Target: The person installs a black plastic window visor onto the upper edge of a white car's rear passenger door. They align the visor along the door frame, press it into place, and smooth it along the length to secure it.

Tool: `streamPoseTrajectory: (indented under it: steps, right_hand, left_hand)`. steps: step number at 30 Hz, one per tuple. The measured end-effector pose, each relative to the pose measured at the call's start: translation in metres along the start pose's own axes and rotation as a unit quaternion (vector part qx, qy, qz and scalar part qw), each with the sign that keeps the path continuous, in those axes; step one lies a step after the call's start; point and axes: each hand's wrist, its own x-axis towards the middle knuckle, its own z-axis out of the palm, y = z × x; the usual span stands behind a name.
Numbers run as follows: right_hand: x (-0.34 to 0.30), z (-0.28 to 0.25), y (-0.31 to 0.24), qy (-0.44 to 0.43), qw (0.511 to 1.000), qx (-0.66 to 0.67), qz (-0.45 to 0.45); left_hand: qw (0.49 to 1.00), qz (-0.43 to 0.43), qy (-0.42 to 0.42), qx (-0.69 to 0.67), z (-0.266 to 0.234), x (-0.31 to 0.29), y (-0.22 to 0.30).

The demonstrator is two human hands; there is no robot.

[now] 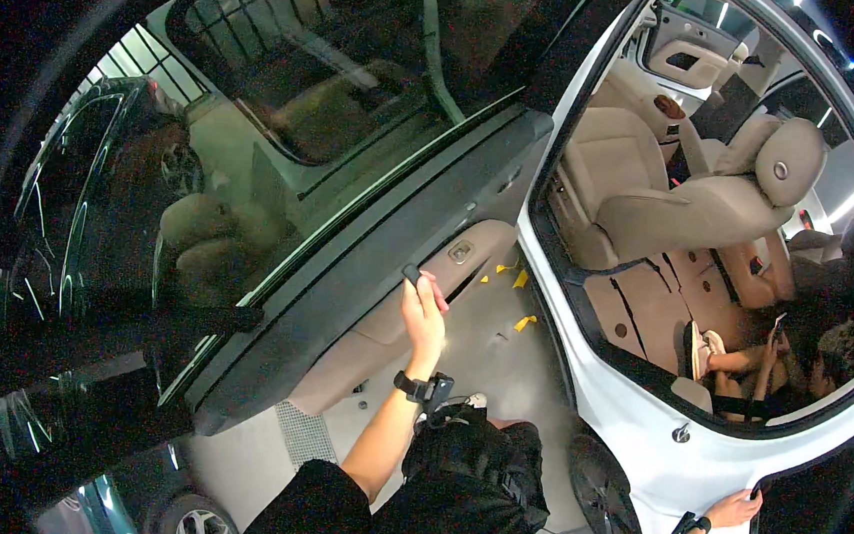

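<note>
My left hand [423, 312] is closed, raised beside the inner panel of the open car door [372, 333]. A short black object [411, 274] juts from the top of its fist; whether it is a loose tool or part of the door I cannot tell. The door panel has a dark grey upper part and a beige armrest with a switch [461, 252]. Low on the right, my right hand [735, 509] has its fingers curled at the edge of the white car body [635, 424], beside a dark gap behind the door opening. Both wrists wear black bands.
Inside the car, a beige seat [693, 203] is tipped over the beige floor. Another person [771, 359] sits in there, holding a thin object. Yellow scraps [525, 323] lie on the grey ground. A black wheel [607, 507] is beside me; a dark car [196, 525] stands at lower left.
</note>
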Motion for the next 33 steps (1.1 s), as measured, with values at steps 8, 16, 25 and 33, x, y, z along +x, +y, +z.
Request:
streamPoseTrajectory:
  steps: [8,16,25,33]
  right_hand:
    - [-0.001,0.007,0.007,0.015,1.0,-0.005,-0.004]
    - [-0.001,0.007,0.008,0.015,1.0,0.016,-0.006]
    - [-0.003,0.014,0.018,0.02,1.0,-0.005,0.003]
    - [-0.003,0.012,0.019,0.025,1.0,0.011,-0.01]
  left_hand:
    - [0.999,-0.043,-0.017,0.024,-0.022,0.018,-0.022]
    - [0.993,-0.004,-0.072,0.098,-0.039,0.03,-0.035]
    - [0.997,-0.005,-0.05,0.051,-0.031,0.033,-0.016]
    - [0.996,-0.004,-0.041,0.083,-0.029,0.037,-0.003]
